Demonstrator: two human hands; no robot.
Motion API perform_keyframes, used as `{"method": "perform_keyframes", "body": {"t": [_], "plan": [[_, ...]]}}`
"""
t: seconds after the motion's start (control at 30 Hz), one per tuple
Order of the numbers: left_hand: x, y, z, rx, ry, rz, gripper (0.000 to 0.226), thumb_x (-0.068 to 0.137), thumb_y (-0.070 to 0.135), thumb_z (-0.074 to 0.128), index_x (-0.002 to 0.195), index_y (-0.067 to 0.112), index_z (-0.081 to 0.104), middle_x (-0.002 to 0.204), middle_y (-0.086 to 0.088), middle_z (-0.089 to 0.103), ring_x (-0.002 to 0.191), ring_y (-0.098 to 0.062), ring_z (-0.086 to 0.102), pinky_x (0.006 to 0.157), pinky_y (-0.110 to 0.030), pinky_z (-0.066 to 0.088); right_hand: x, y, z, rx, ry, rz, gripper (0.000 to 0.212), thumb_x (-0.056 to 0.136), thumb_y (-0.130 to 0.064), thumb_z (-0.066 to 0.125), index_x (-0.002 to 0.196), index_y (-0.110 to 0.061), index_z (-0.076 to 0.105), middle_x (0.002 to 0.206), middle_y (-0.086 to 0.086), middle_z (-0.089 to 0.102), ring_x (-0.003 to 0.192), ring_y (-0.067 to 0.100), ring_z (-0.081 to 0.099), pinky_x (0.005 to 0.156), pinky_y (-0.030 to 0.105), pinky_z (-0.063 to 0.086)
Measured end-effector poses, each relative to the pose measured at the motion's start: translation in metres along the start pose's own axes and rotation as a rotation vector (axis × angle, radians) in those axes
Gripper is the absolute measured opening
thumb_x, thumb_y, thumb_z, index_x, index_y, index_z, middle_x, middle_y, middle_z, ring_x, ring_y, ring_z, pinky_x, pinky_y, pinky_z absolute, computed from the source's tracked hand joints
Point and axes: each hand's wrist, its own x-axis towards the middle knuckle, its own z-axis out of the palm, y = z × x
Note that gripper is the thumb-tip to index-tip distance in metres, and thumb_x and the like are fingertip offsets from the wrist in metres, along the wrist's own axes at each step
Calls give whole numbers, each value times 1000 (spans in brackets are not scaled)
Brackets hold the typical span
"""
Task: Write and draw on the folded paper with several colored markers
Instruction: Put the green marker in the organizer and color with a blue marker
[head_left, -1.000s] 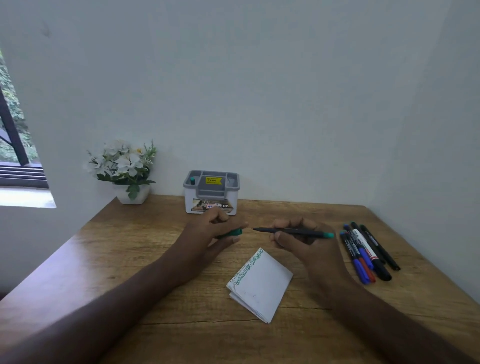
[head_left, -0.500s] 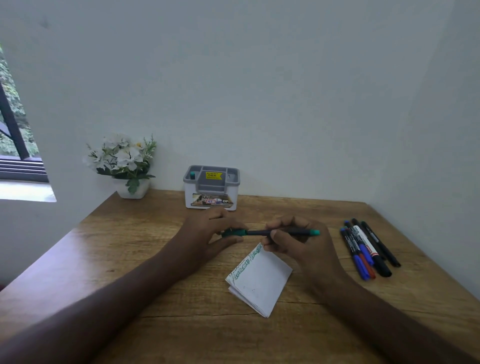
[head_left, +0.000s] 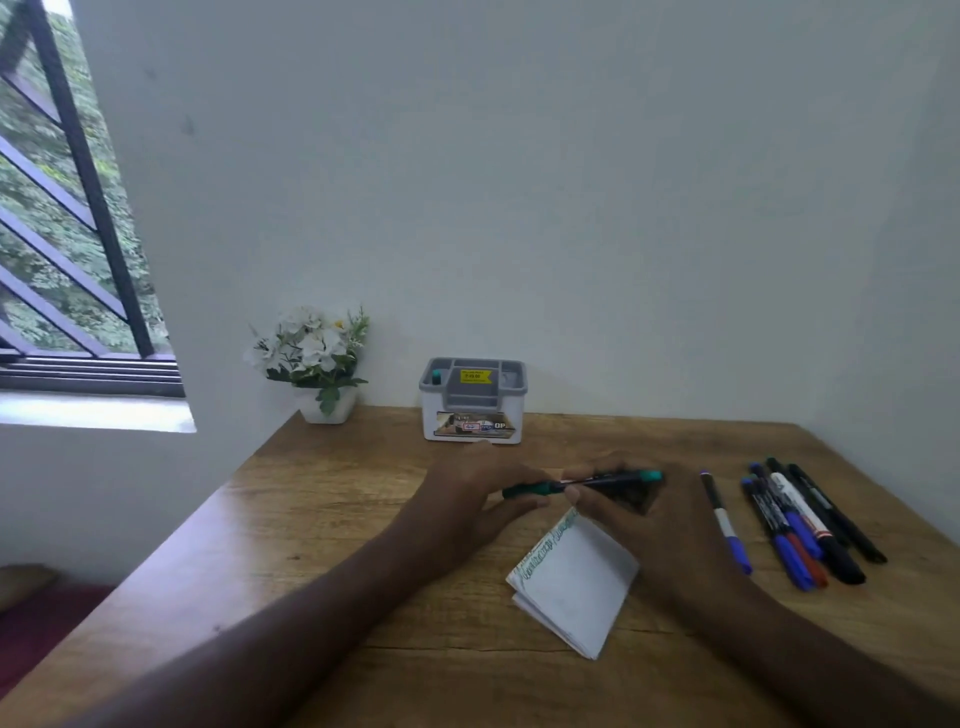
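A folded white paper (head_left: 574, 582) lies on the wooden table (head_left: 322, 525), with green writing along its upper left edge. Just beyond it both hands meet on a green marker (head_left: 602, 480) held level. My left hand (head_left: 467, 499) pinches the green cap end at the marker's left. My right hand (head_left: 628, 512) grips the dark barrel, whose teal tail sticks out to the right. The cap sits against the barrel.
A lone blue-capped marker (head_left: 724, 522) lies right of my right hand. Further right lies a bunch of several markers (head_left: 805, 525) in blue, red and black. A grey-and-white organizer box (head_left: 472, 402) and a white flower pot (head_left: 319, 364) stand at the wall.
The cap in my left hand and the marker in my right hand came together; the two are now joined. The camera view shifted, showing more of the window.
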Motion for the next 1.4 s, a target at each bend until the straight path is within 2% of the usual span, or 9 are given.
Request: {"method": "perform_keyframes", "body": {"t": [0.23,0.37,0.53,0.63,0.73,0.87,1.0,1.2,1.4], "plan": [[4,14,10,-20,164,-13,17,89,25,81,106,20,79,91,7,76,79,-6,64,68,-30,55,-1,-2,-2,132,26,-119,12,81,-25,85,88,-32,77,74,-22,78,75,-6,74,63,6,53],[7,23,15,16,229,32,15,88,21,81,102,17,77,87,4,73,77,-8,62,65,-32,53,0,-6,-3,104,84,-142,21,81,-31,85,98,-21,81,81,-9,82,73,0,77,66,14,60],[7,27,16,38,240,22,22,88,22,81,109,26,75,93,10,74,81,-3,64,67,-30,56,-1,-7,-1,42,116,-114,27,79,-37,85,100,-20,80,82,-13,78,74,-5,74,60,8,55],[11,31,17,75,180,-52,28,92,24,77,119,27,74,104,9,76,89,-3,67,75,-29,59,-2,-7,3,-19,173,-126,38,78,-43,85,108,-21,78,92,-14,77,81,-3,73,64,7,54],[19,21,10,17,236,-263,33,91,22,78,123,24,69,108,7,76,89,-3,71,78,-20,58,-5,-8,6,-17,97,-164,47,79,-47,84,120,-29,71,94,-29,69,89,-20,65,67,0,50],[53,-4,-15,44,386,-431,21,95,27,74,114,24,65,98,15,72,81,3,68,65,-3,46,-2,-3,8,-49,30,-151,36,85,-38,83,117,-30,69,85,-14,76,87,-8,69,74,12,58],[107,-24,-33,107,505,-498,16,100,41,64,105,28,71,86,19,72,80,3,69,70,-18,54,1,1,7,-70,25,-155,25,87,-34,81,108,-34,68,84,-15,75,87,-8,69,74,13,59],[137,-42,-4,232,369,-642,25,89,54,69,98,32,77,86,21,74,89,-7,70,74,-30,54,3,5,6,-8,22,-169,19,87,-27,81,104,-29,74,82,-11,77,82,0,73,77,26,63],[124,-60,19,300,236,-676,42,77,60,64,84,24,85,74,7,75,84,-16,68,76,-37,60,0,3,4,-27,55,-189,15,90,-28,77,104,-29,73,85,-13,76,86,-4,70,77,20,61]]}}
